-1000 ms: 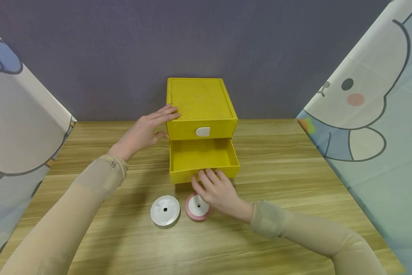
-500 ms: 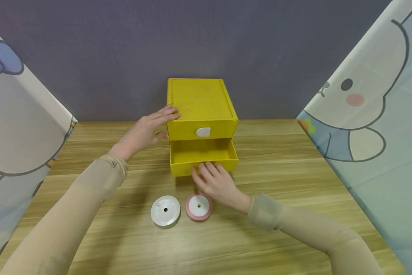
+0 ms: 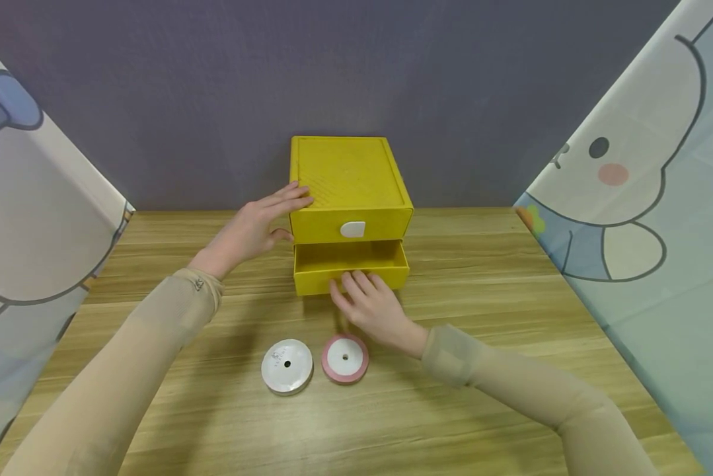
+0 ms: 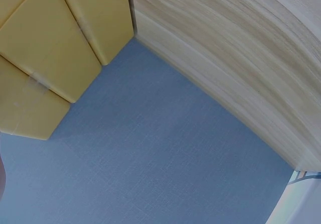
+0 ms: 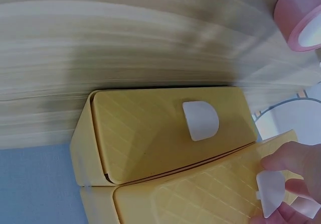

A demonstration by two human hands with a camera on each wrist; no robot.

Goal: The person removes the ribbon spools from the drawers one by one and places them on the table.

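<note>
A yellow drawer cabinet (image 3: 350, 172) stands against the back wall. Below its top drawer, which has a white tab handle (image 3: 353, 229), another drawer (image 3: 314, 283) sticks part way out, with nothing in the part of it that shows. My left hand (image 3: 250, 226) rests with outstretched fingers on the cabinet's top left edge, thumb at the side. My right hand (image 3: 375, 311) presses the fingertips on the front of the pulled-out drawer; in the right wrist view they surround its white handle (image 5: 271, 191). Nearer me lie a white ribbon spool (image 3: 287, 367) and a pink-edged ribbon spool (image 3: 345, 359).
In the right wrist view, a lower drawer (image 5: 150, 128) with its own white tab sits flush in the cabinet. A wood-grain table (image 3: 481, 277) carries everything. A dark grey wall (image 3: 213, 99) rises behind; cartoon-print cloths hang on both sides.
My right hand has moved forward and the drawer has slid further into the cabinet. More of the pink-edged spool now shows. My left hand has stayed on the cabinet.
</note>
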